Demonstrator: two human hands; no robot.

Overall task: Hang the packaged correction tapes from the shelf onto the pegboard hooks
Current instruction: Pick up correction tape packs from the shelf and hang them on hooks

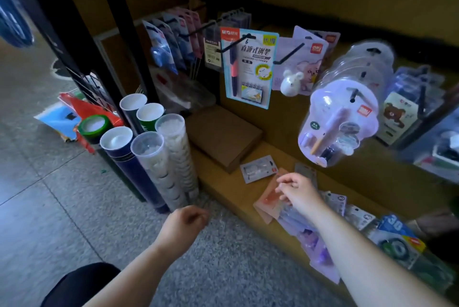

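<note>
A heap of packaged correction tapes [308, 229] lies on the low wooden shelf [223, 192], with a pink pack [269, 201] at its left end. My right hand [298, 193] hovers over that pink pack with fingers bent; whether it touches the pack is unclear. One clear pack [258, 168] lies apart, further back. My left hand [185, 223] hangs over the floor, loosely curled and holding nothing. Above, black pegboard hooks [236, 42] carry pen and correction-tape packs; one hook [288, 54] juts out in front of a purple pack.
Tall tubes and cups [159, 157] stand on the floor left of the shelf. A brown cardboard box [223, 136] sits at the shelf's back left. Round clear blister packs [342, 117] hang low over the shelf. More packs [395, 239] lie at right.
</note>
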